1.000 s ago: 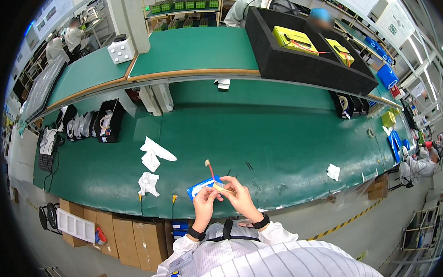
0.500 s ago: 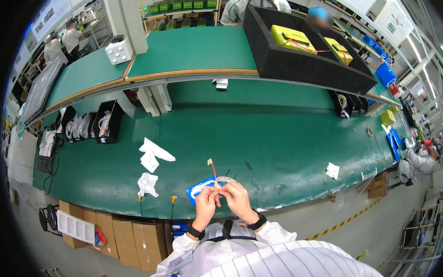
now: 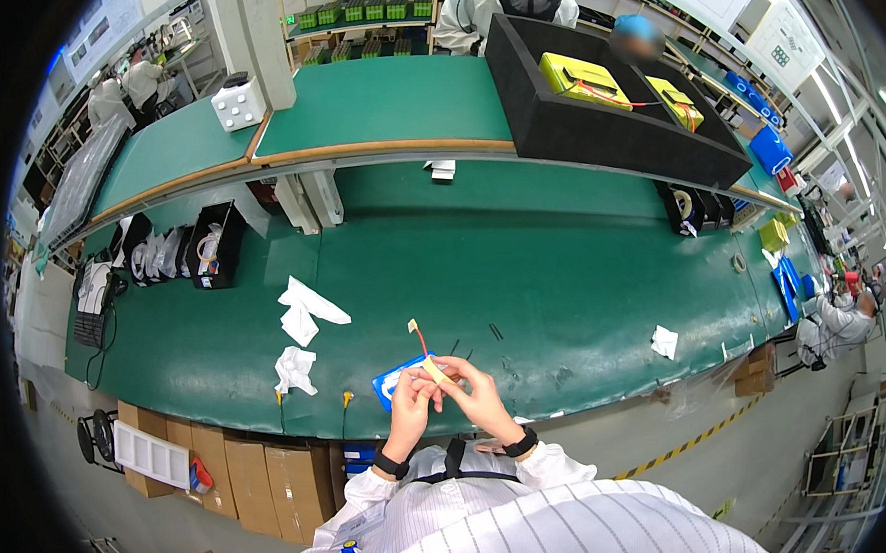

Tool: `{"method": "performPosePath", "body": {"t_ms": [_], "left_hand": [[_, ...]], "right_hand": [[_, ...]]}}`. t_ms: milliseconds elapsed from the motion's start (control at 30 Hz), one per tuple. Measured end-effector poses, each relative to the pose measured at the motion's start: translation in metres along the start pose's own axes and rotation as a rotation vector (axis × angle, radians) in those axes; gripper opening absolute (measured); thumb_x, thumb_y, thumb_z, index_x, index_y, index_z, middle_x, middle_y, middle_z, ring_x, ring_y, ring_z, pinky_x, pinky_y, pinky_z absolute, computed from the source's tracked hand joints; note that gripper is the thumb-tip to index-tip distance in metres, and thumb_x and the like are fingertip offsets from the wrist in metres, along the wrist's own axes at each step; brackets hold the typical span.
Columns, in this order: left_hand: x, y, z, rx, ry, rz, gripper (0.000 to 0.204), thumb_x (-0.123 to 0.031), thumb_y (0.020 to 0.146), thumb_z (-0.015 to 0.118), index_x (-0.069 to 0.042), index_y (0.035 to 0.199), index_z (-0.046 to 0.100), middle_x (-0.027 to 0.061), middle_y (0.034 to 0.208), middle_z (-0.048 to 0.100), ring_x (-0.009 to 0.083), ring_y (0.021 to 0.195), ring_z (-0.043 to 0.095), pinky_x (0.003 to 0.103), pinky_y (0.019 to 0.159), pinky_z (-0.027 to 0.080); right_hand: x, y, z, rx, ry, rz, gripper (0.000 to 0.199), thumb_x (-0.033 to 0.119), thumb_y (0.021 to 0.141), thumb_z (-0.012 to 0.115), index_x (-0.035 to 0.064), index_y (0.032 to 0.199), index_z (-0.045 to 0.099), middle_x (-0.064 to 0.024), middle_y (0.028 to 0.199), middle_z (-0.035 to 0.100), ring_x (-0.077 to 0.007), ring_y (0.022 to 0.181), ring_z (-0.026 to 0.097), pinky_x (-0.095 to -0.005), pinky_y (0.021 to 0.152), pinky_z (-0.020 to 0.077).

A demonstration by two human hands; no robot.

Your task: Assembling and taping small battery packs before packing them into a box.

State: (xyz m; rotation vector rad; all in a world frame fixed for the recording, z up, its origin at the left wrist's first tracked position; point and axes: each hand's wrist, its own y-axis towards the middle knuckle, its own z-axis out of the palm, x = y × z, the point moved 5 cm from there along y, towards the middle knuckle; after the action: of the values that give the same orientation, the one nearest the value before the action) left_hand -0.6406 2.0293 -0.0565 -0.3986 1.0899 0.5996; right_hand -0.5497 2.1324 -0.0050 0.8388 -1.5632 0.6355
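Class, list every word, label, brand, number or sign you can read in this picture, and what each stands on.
None can be read.
White poster, upper right: print too small.
White board, upper left: too small and slanted.
Chest badge: too blurred.
Blue pack: no legible marking.

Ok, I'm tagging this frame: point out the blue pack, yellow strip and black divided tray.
Blue pack (image 3: 389, 382): head view, its upper face.
Yellow strip (image 3: 435, 370): head view, its middle.
Black divided tray (image 3: 620, 141): head view, its front wall.
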Motion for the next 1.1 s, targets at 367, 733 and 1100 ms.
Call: {"method": "performPosePath", "body": {"t_ms": [367,733,1100], "left_hand": [[-0.02,-0.005,0.013,0.098,0.792,0.108,0.019,0.005,0.088,0.059,0.001,0.104,0.049,0.0186,0.076,0.066,0.0326,0.07,0.068,0.037,0.061,0.052],[-0.026,-0.003,0.013,-0.103,0.747,0.128,0.01,0.0,0.085,0.068,0.005,0.094,0.066,0.0163,0.08,0.07,0.0244,0.073,0.071,0.033,0.066,0.055],[-0.035,-0.001,0.007,-0.205,0.76,0.217,0.009,0.0,0.086,0.068,0.004,0.093,0.066,0.0145,0.081,0.072,0.0218,0.071,0.072,0.03,0.065,0.055]], "right_hand": [[-0.009,-0.006,-0.012,0.04,0.454,0.13,0.046,0.007,0.092,0.067,0.0013,0.132,0.048,-0.0075,0.108,0.065,-0.0141,0.105,0.061,-0.0305,0.094,0.046],[-0.001,-0.009,-0.015,0.031,0.266,0.039,0.023,0.005,0.088,0.071,0.002,0.106,0.056,-0.0049,0.1,0.067,-0.014,0.099,0.063,-0.0317,0.094,0.0467],[0.012,-0.023,-0.014,-0.027,0.147,0.224,0.018,0.016,0.094,0.066,0.0006,0.099,0.059,-0.0005,0.068,0.058,-0.0063,0.061,0.055,-0.025,0.054,0.0429]]}}
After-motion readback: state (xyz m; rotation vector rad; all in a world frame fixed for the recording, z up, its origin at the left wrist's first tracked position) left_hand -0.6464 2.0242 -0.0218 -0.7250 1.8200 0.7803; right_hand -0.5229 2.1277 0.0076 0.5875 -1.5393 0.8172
